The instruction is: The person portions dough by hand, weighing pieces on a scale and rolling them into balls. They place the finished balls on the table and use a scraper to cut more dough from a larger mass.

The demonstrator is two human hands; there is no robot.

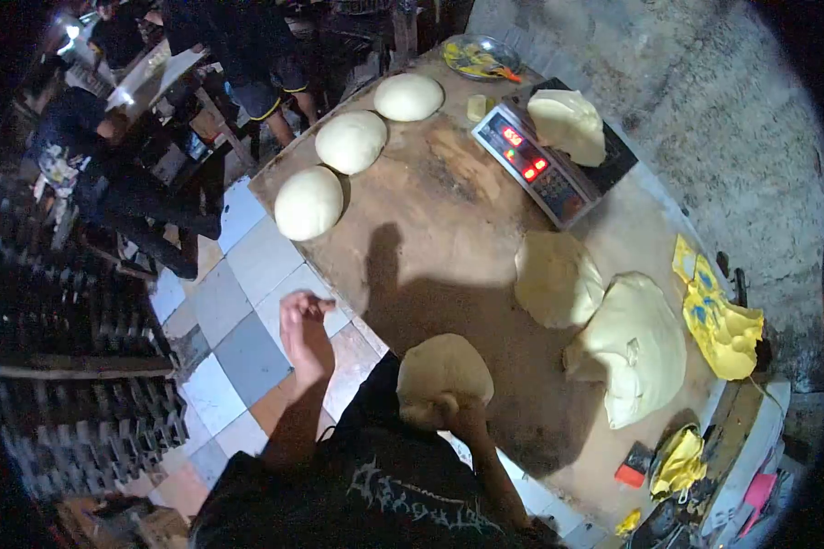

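Observation:
At the table's near edge, close to my body, lies a rounded piece of dough [446, 371]. My right hand [460, 416] presses into its lower side, fingers bent against the dough. My left hand [307, 320] is raised off the table's left edge, above the tiled floor. Its fingers are loosely curled and nothing shows in them. To the right sit a flatter dough piece [557, 279] and a large folded mass of dough [645, 348], touching each other. Three smooth dough balls, a front one [309, 203], a middle one [351, 142] and a back one [408, 97], line the far left edge.
A digital scale [536, 169] with red digits carries another dough piece [568, 123]. Behind it stands a metal bowl [481, 57] with yellow residue. Yellow wrappers [719, 316] lie along the right edge by the wall. Other people [92, 156] are at the upper left.

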